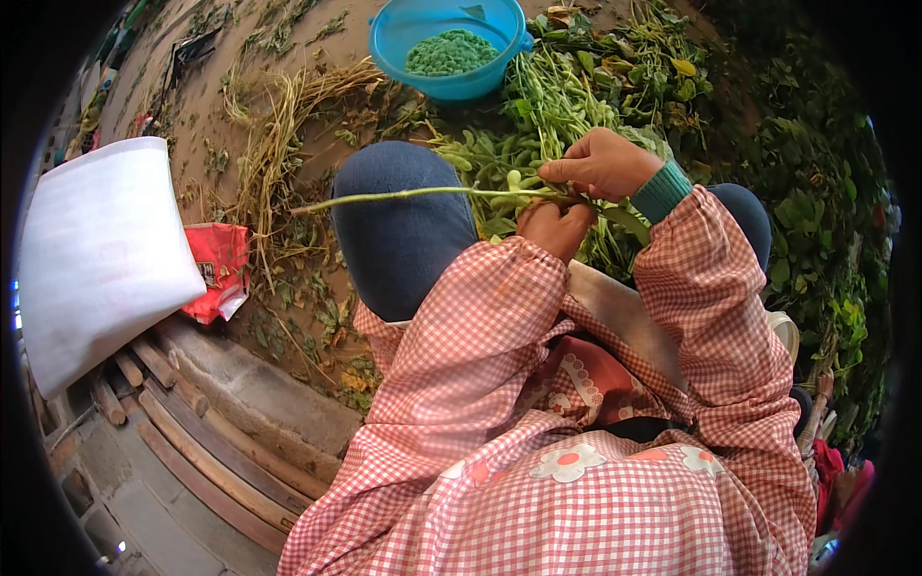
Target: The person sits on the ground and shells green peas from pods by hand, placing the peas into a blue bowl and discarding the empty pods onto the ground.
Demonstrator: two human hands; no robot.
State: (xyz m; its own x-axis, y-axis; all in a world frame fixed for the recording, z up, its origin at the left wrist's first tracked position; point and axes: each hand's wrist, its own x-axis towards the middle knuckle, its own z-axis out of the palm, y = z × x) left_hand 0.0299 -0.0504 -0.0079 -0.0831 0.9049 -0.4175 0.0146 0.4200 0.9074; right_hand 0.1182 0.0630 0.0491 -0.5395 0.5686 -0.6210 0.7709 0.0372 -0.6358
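My left hand point(553, 227) is closed around the podded end of a green bean plant stem point(403, 194), whose bare end reaches left across my knee. Just above it, my right hand point(609, 167) has its thumb and fingers together at the same part of the plant; whether a pod is pinched between them is hidden. Beneath both hands lies a heap of green bean pods point(497, 155), with bundled bean plants point(558, 93) behind. A blue plastic basin point(446, 88) beyond my knees holds a mound of shelled green beans point(452, 54).
Dry stalks point(270, 144) and leaves litter the ground. At left are a white sheet or sack point(108, 252), a red bag point(216, 270) and wooden poles point(216, 461) by a concrete edge point(266, 392). Leafy plants point(807, 216) fill the right side.
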